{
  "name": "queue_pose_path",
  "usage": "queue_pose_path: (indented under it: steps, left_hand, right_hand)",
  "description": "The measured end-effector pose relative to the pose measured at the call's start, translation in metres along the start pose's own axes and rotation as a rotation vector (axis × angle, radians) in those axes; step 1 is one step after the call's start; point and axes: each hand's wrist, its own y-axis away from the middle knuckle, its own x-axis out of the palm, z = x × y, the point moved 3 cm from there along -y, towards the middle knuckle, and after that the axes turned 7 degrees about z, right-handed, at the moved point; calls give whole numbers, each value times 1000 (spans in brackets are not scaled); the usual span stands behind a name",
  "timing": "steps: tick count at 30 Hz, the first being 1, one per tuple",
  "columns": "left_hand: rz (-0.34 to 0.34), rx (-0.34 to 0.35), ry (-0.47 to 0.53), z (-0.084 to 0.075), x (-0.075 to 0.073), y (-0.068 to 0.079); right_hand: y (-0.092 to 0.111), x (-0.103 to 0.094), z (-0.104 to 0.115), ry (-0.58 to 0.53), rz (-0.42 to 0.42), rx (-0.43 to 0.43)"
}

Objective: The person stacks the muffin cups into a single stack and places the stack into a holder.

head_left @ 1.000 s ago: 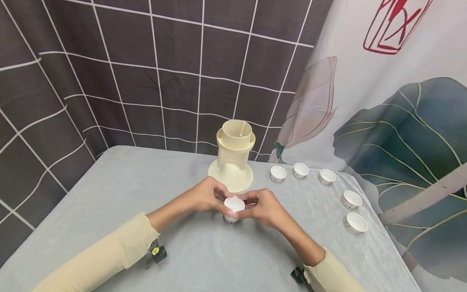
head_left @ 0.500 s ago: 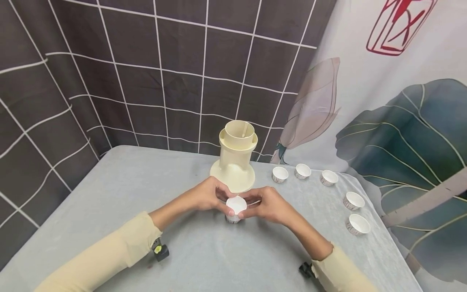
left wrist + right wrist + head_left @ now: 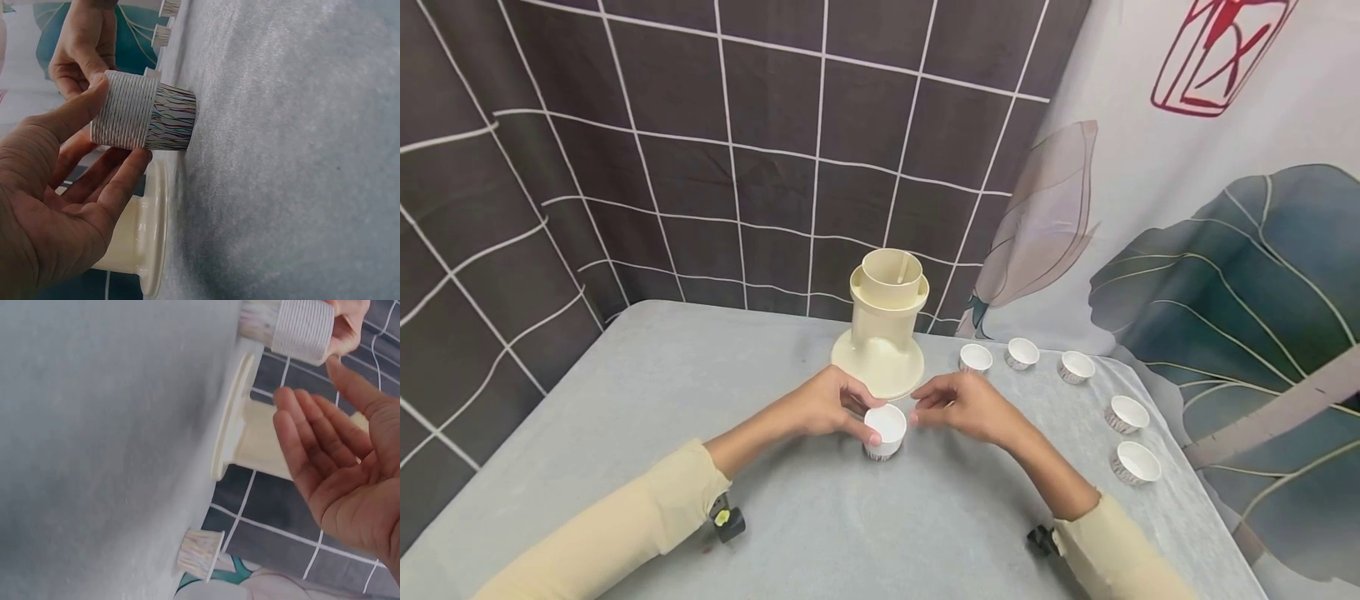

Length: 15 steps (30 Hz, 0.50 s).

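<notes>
A stack of white paper baking cups stands upright at the middle of the table. Its many close-set rims and the line-patterned wall of the bottom cup show in the left wrist view. My left hand pinches the stack between thumb and fingers from the left side. Just to the right of the stack, my right hand is apart from it, fingers loosely bent and holding nothing; its bare palm shows in the right wrist view. Right behind the stack rises a cream plastic cylinder on a round base.
Several single baking cups are set out in a curve on the right, from a cup beside the cream base to a cup near the table's right edge. Grey cloth covers the table. A dark checked curtain hangs behind.
My right hand has let go of the stack of baking cups and drawn back a little to the right. The left hand stays on the stack. The view has shifted slightly.
</notes>
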Motion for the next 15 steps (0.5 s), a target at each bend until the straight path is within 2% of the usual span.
queue_pose_path:
  steps: [8,15]
  left_hand:
    - [-2,-15,28,4,0,1]
    - [-16,-32,63,5,1,2]
  right_hand:
    - [1,-22,-16,-6,-110,125]
    - [2,-41,-27,28,-193,179]
